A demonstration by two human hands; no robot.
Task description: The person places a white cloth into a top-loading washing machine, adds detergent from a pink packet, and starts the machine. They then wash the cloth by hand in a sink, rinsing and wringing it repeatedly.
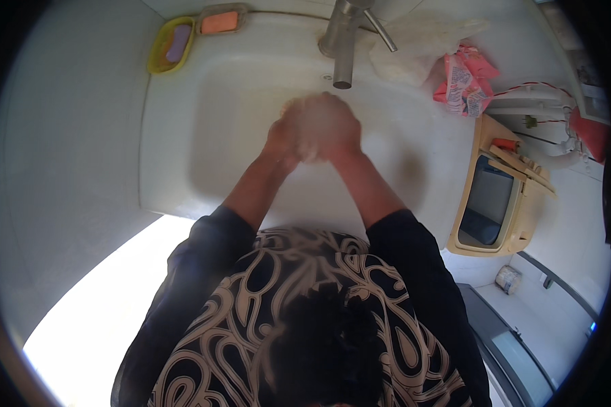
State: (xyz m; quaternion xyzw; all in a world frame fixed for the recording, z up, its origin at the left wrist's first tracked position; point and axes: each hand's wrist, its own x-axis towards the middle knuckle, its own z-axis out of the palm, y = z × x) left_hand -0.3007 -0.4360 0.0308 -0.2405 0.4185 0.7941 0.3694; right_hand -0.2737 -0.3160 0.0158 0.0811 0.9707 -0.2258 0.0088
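Note:
Over the basin of a white sink [224, 127], my left hand [285, 127] and my right hand [343, 122] are pressed together just below and in front of the metal faucet [342, 61]. The hands look blurred, with a pale, hazy patch between them that could be lather or water. Whether anything lies between the palms cannot be told, and the fingers are not distinct. No stream from the spout can be made out.
At the back left are a yellow soap dish [155, 53] with a purple bar [178, 43] and a clear dish with an orange soap bar [219, 23]. A pink printed plastic packet [466, 84] lies at the back right, near pipes. A beige-framed appliance [461, 224] stands right of the sink.

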